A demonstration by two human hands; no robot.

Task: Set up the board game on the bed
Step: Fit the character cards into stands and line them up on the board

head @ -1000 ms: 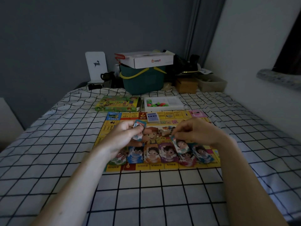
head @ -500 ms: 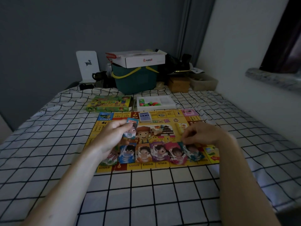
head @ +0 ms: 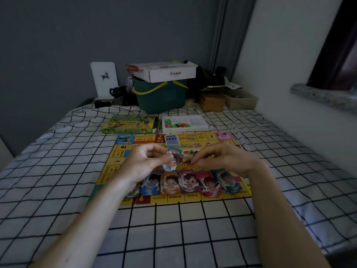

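Note:
A yellow game board (head: 119, 157) lies flat on the checked bed. My left hand (head: 143, 163) holds a small stack of play-money notes (head: 172, 158) above the board's middle. My right hand (head: 228, 158) hovers just right of that stack, fingers curled with the fingertips pinched together near its edge; whether it holds a note I cannot tell. A row of several coloured note piles (head: 189, 182) lies along the board's near edge. A blue card deck (head: 171, 140) sits on the board's far edge.
Beyond the board lie the green game box (head: 129, 124) and a white tray of coloured pieces (head: 183, 123). A green bucket (head: 160, 95) with a white carton (head: 164, 71) stands at the bed's head. A wall runs along the right.
My right hand has lifted from the rightmost pile at the near edge and come back up beside the stack in my left hand. The camera has shifted slightly.

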